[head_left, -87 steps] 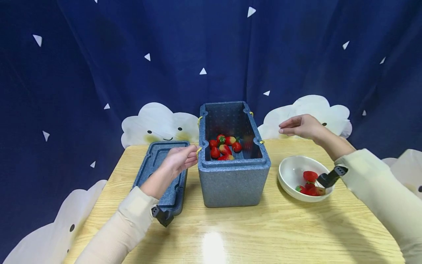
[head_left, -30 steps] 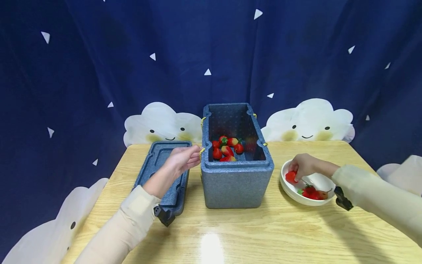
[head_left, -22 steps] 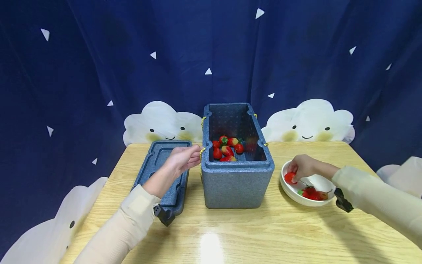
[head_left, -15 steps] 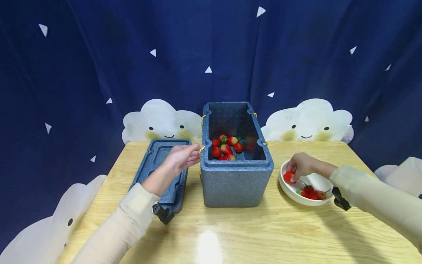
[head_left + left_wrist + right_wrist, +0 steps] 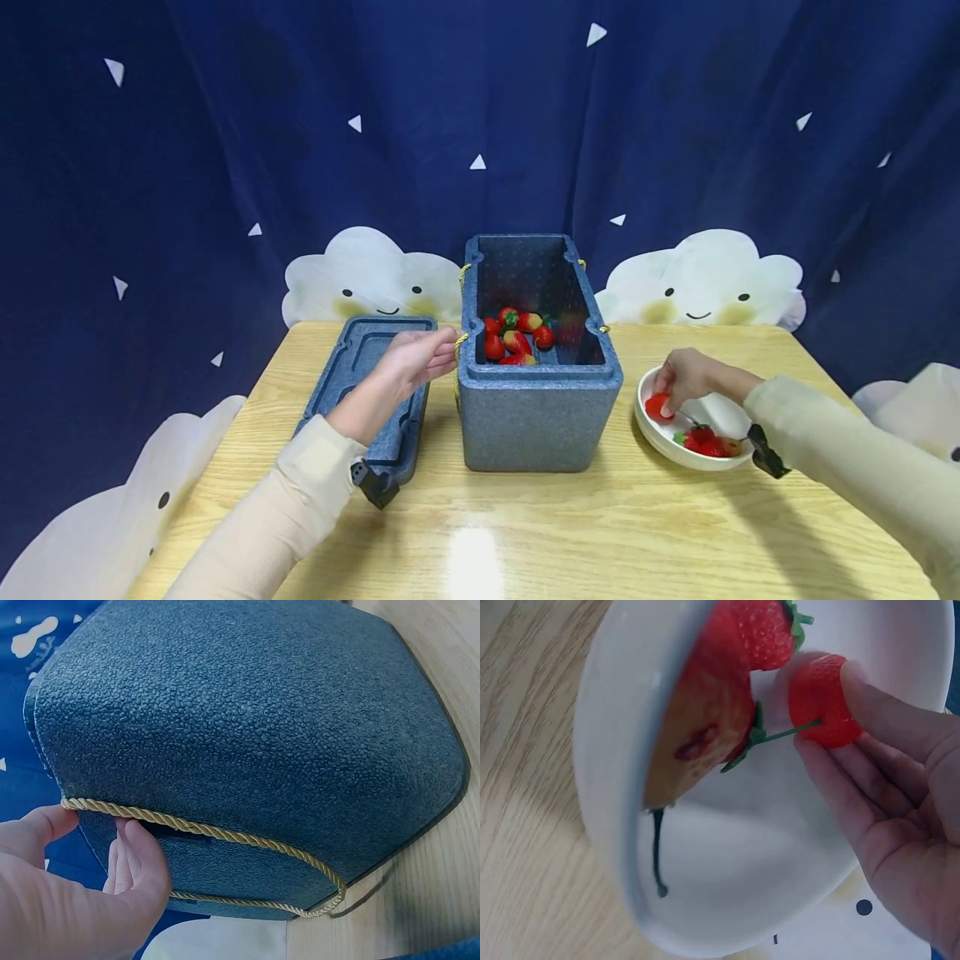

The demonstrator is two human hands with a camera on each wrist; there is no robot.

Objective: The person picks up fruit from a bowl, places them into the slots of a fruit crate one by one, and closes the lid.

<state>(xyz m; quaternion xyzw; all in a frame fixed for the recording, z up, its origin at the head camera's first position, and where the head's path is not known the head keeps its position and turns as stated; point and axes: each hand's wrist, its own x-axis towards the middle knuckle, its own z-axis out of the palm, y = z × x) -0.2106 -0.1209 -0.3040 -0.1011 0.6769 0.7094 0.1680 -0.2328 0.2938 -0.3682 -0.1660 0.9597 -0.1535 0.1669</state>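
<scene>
My right hand reaches into the white bowl and pinches a red strawberry between thumb and fingers at its inner wall. Another strawberry and a red and tan fruit with a dark stem lie in the bowl, apart from the fingers. At the blue-grey box, my left hand rests against the left side with fairly straight fingers. In the left wrist view its thumb touches the yellow cord near the rim, and other fingertips lie just under the cord. Several strawberries are inside the box.
Left of the box lies its flat blue-grey lid, partly behind the left forearm. All stands on a pale wooden table. A dark blue curtain with white triangles and clouds hangs behind the table.
From above and behind the bowl, my right hand has come down into it and taken hold of a strawberry. Over the last second it has hardly moved. The left hand stays at the box.
</scene>
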